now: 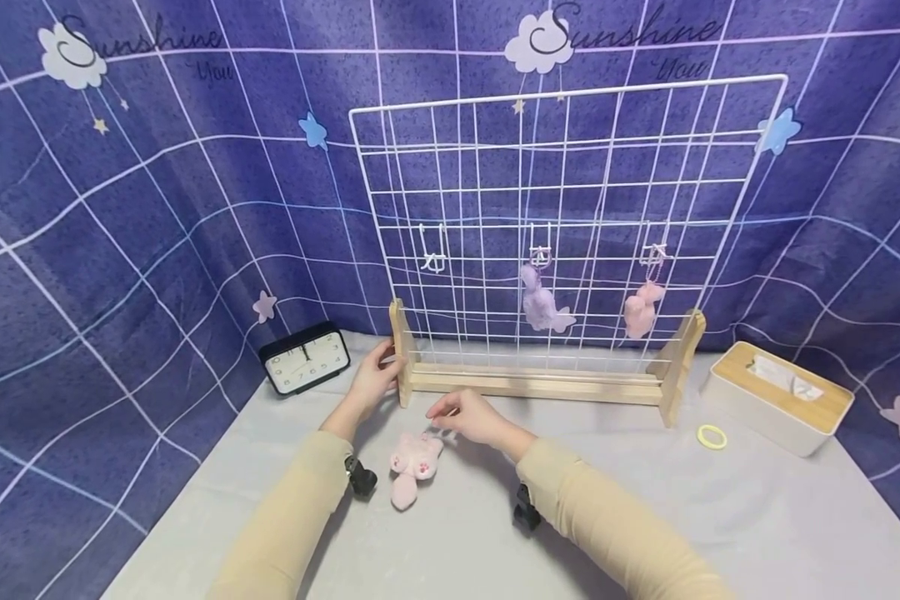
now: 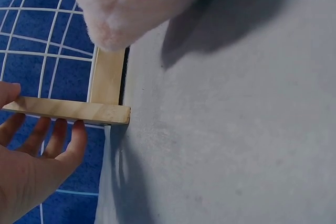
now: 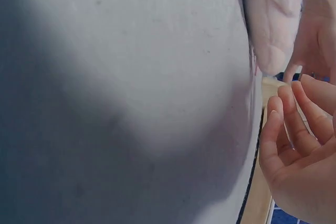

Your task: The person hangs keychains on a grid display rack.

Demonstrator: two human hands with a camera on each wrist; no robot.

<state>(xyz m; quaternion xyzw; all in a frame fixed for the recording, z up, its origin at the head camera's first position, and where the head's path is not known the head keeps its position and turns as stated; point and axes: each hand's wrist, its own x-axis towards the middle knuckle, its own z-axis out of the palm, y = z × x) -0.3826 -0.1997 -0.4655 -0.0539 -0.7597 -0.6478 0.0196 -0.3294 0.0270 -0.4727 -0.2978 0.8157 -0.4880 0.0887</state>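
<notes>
My left hand (image 1: 373,379) grips the left wooden end piece (image 1: 402,354) of a stand that holds up a white wire grid (image 1: 480,190). In the left wrist view, the thumb lies on one side of that piece (image 2: 71,109) and the fingers on the other. My right hand (image 1: 476,417) pinches the top end of a pale pink plush keychain (image 1: 414,460) between thumb and fingertips. The plush hangs tail toward me, close over the table, and casts a shadow. Part of it also shows beside the fingers in the right wrist view.
Three white hooks sit on the grid: the left hook (image 1: 433,262) is bare, while a purple plush (image 1: 540,304) and a pink plush (image 1: 642,311) hang from the others. A black clock (image 1: 305,360) stands left; a yellow ring (image 1: 711,437) and tissue box (image 1: 776,400) lie right.
</notes>
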